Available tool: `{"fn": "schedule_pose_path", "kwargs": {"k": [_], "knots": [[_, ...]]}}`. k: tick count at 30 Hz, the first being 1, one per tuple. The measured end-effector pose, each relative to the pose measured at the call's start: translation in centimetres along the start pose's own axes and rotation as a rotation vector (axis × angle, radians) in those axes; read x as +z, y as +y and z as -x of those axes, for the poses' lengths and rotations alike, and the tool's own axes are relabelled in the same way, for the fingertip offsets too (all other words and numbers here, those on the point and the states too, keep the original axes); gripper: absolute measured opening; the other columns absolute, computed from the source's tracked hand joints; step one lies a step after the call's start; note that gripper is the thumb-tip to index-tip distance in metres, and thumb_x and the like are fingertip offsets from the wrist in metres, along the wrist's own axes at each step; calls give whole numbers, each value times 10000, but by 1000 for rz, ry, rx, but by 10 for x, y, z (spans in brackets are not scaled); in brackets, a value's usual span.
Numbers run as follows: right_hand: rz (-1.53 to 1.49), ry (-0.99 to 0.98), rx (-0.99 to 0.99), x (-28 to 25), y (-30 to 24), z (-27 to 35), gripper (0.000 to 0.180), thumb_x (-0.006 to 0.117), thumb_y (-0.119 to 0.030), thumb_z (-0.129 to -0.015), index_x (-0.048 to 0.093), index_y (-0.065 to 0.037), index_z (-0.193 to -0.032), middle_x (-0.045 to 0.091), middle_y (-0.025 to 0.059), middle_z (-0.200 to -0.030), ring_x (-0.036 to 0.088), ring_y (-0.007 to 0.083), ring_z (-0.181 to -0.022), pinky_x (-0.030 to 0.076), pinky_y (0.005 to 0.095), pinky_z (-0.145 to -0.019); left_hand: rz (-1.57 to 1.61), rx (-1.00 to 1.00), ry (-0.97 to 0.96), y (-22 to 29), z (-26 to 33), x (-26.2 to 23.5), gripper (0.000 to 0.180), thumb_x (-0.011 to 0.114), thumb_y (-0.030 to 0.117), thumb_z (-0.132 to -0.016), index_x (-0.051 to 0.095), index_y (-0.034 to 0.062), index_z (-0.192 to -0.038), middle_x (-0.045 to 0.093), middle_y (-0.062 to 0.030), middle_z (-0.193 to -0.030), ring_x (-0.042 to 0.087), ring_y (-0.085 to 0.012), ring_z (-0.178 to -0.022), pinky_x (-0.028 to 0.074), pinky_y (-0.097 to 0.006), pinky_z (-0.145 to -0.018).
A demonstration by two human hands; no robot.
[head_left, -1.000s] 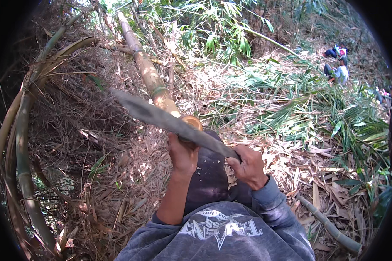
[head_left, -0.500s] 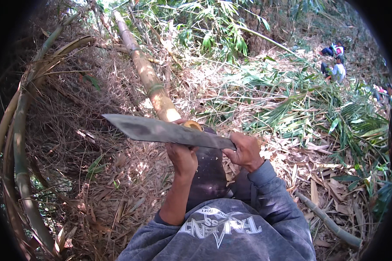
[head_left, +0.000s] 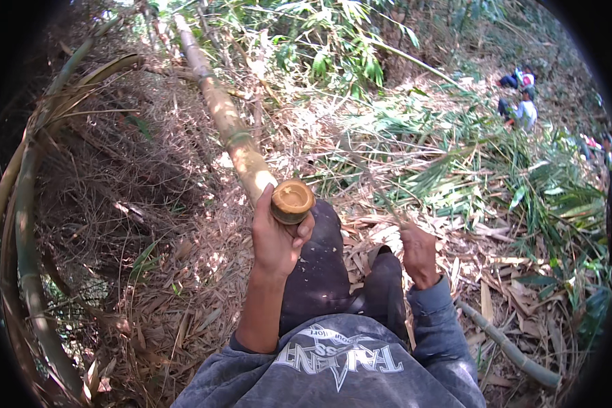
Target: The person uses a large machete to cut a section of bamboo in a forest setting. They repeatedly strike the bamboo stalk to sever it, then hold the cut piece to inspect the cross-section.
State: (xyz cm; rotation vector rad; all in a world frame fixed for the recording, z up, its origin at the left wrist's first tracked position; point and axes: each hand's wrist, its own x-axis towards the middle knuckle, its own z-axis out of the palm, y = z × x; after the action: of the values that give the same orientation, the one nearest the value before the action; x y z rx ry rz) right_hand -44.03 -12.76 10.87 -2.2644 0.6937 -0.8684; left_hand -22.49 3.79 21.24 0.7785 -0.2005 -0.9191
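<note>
My left hand [head_left: 270,238] is closed around a short bamboo piece [head_left: 292,196], its cut end turned up and showing a thick pale rim around a shallow hollow. On the right, my right hand [head_left: 418,253] grips a machete [head_left: 377,182]. The blade is seen almost edge-on, a thin, faint line running up and to the left from the fist; the handle is hidden by the fingers. Blade and bamboo piece are apart. Below the bamboo piece are my knees in dark trousers [head_left: 319,272].
A long bamboo pole [head_left: 228,122] slants from the far left to just beyond my left hand. Bent stems [head_left: 30,224] stand at left. Cut green leaves [head_left: 449,173] cover the right side, with seated people [head_left: 523,112] beyond. A short pole [head_left: 513,347] lies lower right.
The machete has swung from lying across the bamboo piece out to the right, its blade turned edge-on. My left hand has tipped the bamboo piece so its hollow end shows.
</note>
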Motion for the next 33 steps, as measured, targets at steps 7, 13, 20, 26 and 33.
{"fn": "schedule_pose_path", "kwargs": {"k": [7,13,20,26,33], "knots": [[-18,-74,-342,8,-83,-36,537,579,-569,-847,529,-54,-703,482,99,-567,518,279,-472,390,380,-442,-53,143,208,-35,9,7,478,365,508,-984,530,69,-1079,596,-11,-796,530,-60,-555,378,-189,-403],[61,-101,-365,8,-86,-36,543,600,-585,-821,524,-59,-709,488,105,-587,533,284,-484,408,386,-445,-162,189,198,-33,12,16,460,359,496,-987,510,75,-1097,559,-5,-755,534,-48,-571,387,-171,-416],[1,-103,-367,11,-65,-32,598,506,-633,-854,498,-53,-709,453,112,-593,508,294,-491,381,393,-452,-329,281,126,-38,11,19,399,378,433,-990,510,65,-1071,524,-8,-725,505,-64,-528,366,-170,-400],[125,-62,-183,24,30,-29,417,538,-449,-882,545,-56,-743,538,136,-640,574,310,-574,415,401,-479,-73,232,-8,-9,27,26,420,325,423,-1000,526,58,-1061,569,-102,-716,422,-62,-416,316,-167,-327],[250,-132,431,-21,100,45,504,378,-385,-995,639,23,-855,566,247,-640,545,417,-585,407,497,-571,64,-170,-99,15,10,7,522,260,473,-990,527,24,-989,574,-127,-772,396,-82,-452,269,-193,-338]]}}
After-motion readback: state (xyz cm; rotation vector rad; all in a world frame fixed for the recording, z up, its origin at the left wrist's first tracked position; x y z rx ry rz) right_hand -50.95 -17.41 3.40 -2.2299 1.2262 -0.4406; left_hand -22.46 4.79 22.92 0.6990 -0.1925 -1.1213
